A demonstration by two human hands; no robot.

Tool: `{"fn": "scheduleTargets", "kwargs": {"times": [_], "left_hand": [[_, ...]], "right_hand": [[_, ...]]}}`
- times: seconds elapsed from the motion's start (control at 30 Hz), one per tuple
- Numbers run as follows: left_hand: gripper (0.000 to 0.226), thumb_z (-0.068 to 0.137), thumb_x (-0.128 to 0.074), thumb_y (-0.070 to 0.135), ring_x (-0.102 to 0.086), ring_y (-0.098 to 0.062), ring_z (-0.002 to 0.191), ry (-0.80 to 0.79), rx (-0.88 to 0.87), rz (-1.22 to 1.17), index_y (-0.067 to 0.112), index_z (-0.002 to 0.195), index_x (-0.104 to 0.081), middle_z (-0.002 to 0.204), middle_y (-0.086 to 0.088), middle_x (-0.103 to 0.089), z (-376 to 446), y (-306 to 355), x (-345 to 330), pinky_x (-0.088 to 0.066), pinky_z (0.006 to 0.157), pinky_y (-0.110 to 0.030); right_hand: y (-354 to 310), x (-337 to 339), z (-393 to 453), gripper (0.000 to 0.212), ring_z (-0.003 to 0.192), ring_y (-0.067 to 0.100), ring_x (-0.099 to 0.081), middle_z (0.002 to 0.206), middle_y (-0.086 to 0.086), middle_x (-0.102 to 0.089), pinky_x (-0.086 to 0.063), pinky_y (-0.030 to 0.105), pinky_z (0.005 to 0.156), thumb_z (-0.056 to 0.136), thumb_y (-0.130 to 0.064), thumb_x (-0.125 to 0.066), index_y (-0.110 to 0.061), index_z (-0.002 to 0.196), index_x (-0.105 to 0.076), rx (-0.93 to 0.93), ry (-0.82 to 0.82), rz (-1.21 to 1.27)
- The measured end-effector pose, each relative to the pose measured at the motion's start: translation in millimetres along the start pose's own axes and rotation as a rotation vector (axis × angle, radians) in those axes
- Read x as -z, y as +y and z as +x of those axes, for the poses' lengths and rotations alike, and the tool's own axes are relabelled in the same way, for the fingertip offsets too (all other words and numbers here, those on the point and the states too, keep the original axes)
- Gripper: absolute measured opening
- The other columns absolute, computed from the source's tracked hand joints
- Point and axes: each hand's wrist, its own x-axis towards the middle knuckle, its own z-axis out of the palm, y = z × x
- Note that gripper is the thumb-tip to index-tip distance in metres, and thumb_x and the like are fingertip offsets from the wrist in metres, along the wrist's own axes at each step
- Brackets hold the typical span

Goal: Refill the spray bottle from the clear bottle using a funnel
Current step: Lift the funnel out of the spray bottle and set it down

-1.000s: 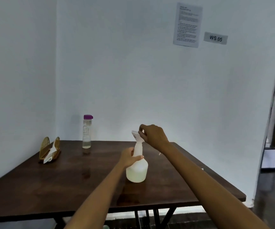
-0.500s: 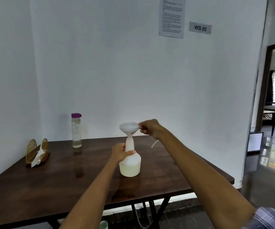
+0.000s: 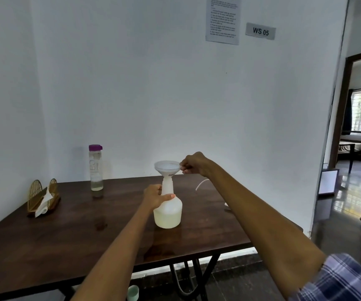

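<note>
Nearest, on the dark wooden table [image 3: 44, 253]: spray bottle [image 3: 168, 210] upright, near the middle, spray head off, pale liquid only in the lower part of the body. Left hand [image 3: 154, 197] curled round the bottle's shoulder and neck, steadying. Just above, funnel [image 3: 167, 167] seated in the open neck, spout inside, bowl upright and apparently dry. Right hand [image 3: 193, 164] pinching the funnel's rim tab at the right side, fingers curled in. Behind the right forearm, a thin white tube [image 3: 201, 184] curving up from the tabletop, probably the dip tube of the removed spray head; the head itself mostly hidden. Farther back and left, near the wall, clear bottle [image 3: 96, 168] standing well apart from both hands, purple cap on, a little liquid at the bottom. Far left, a gold napkin holder [image 3: 42, 197].

Done, by the look of things: opening the sprayer, placing the funnel. Left: uncapping the clear bottle, pouring, removing the funnel, refitting the spray head.
</note>
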Motion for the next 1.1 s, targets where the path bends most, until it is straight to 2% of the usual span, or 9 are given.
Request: {"fn": "scheduleTargets", "kwargs": {"times": [0.2, 0.33, 0.43, 0.5, 0.57, 0.7, 0.8, 0.9, 1.1], "left_hand": [[0.053, 0.078, -0.074, 0.027, -0.058, -0.028, 0.114, -0.003, -0.003, 0.000, 0.001, 0.121, -0.058, 0.126, -0.014, -0.060, -0.3, 0.5, 0.2, -0.049, 0.095, -0.037], [0.053, 0.079, -0.073, 0.026, -0.057, -0.028, 0.116, 0.002, -0.006, -0.001, 0.001, 0.122, -0.057, 0.128, -0.015, -0.059, -1.1, 2.1, -0.9, -0.047, 0.092, -0.033], [0.053, 0.079, -0.073, 0.027, -0.057, -0.028, 0.116, 0.010, -0.006, 0.014, 0.001, 0.122, -0.057, 0.127, -0.014, -0.059, -1.4, 2.3, -0.6, -0.046, 0.091, -0.033], [0.051, 0.079, -0.073, 0.028, -0.059, -0.026, 0.111, 0.001, -0.015, 0.014, 0.001, 0.119, -0.059, 0.125, -0.014, -0.061, -0.9, 1.4, 0.1, -0.047, 0.090, -0.034], [0.047, 0.078, -0.073, 0.029, -0.059, -0.021, 0.102, -0.007, -0.030, 0.031, 0.001, 0.115, -0.062, 0.120, -0.014, -0.063, 0.1, 0.4, 1.1, -0.048, 0.088, -0.034], [0.046, 0.079, -0.072, 0.030, -0.061, -0.024, 0.104, -0.017, -0.041, 0.048, 0.001, 0.113, -0.062, 0.118, -0.014, -0.064, 0.7, -0.2, 2.0, -0.047, 0.084, -0.031], [0.046, 0.078, -0.073, 0.029, -0.059, -0.021, 0.097, -0.018, -0.036, 0.040, 0.001, 0.113, -0.063, 0.115, -0.013, -0.065, 1.6, -0.6, 2.2, -0.047, 0.084, -0.033], [0.040, 0.077, -0.074, 0.030, -0.060, -0.023, 0.100, -0.017, -0.038, 0.033, 0.005, 0.107, -0.064, 0.108, -0.012, -0.065, 1.2, -2.0, 2.0, -0.049, 0.091, -0.039], [0.048, 0.078, -0.073, 0.030, -0.060, -0.028, 0.109, -0.020, -0.036, 0.026, 0.000, 0.113, -0.062, 0.118, -0.013, -0.064, -0.7, -0.9, 2.2, -0.049, 0.090, -0.036]], "right_hand": [[-0.6, 1.0, -2.0, 0.009, 0.054, 0.019, -0.058, 0.065, 0.013, -0.059, -0.051, 0.017, 0.045, 0.086, 0.005, -0.057, 0.004, 0.077, -0.059, -0.005, -0.032, 0.004], [0.6, 1.1, -1.0, 0.010, 0.046, 0.018, -0.057, 0.066, 0.014, -0.058, -0.051, 0.017, 0.043, 0.085, 0.007, -0.056, 0.004, 0.075, -0.057, 0.008, -0.017, -0.008], [0.9, 1.5, -0.4, 0.009, 0.054, 0.020, -0.057, 0.065, 0.013, -0.057, -0.053, 0.018, 0.046, 0.085, 0.006, -0.057, 0.004, 0.077, -0.059, 0.017, -0.030, 0.076], [3.8, 1.9, -0.9, 0.011, 0.054, 0.020, -0.057, 0.065, 0.013, -0.057, -0.053, 0.018, 0.046, 0.085, 0.006, -0.057, 0.003, 0.075, -0.058, 0.016, -0.023, 0.024], [6.7, 1.1, -0.5, 0.010, 0.055, 0.020, -0.057, 0.064, 0.012, -0.057, -0.052, 0.017, 0.045, 0.085, 0.006, -0.058, 0.003, 0.076, -0.059, 0.020, -0.039, 0.075], [8.8, 2.1, 0.7, 0.010, 0.054, 0.020, -0.057, 0.064, 0.013, -0.057, -0.050, 0.017, 0.043, 0.085, 0.005, -0.058, 0.003, 0.076, -0.060, 0.033, -0.020, 0.051], [7.4, 2.3, 0.1, 0.009, 0.054, 0.021, -0.057, 0.063, 0.012, -0.057, -0.050, 0.017, 0.044, 0.084, 0.005, -0.058, 0.004, 0.076, -0.060, 0.044, -0.027, 0.088], [7.6, 2.8, -1.3, 0.011, 0.055, 0.021, -0.058, 0.064, 0.013, -0.058, -0.051, 0.017, 0.045, 0.084, 0.004, -0.058, 0.002, 0.073, -0.060, 0.044, -0.018, 0.028], [7.7, 4.7, -2.5, 0.008, 0.057, 0.021, -0.059, 0.066, 0.013, -0.058, -0.054, 0.017, 0.048, 0.085, 0.005, -0.058, 0.004, 0.077, -0.060, 0.039, -0.030, 0.103]]}}
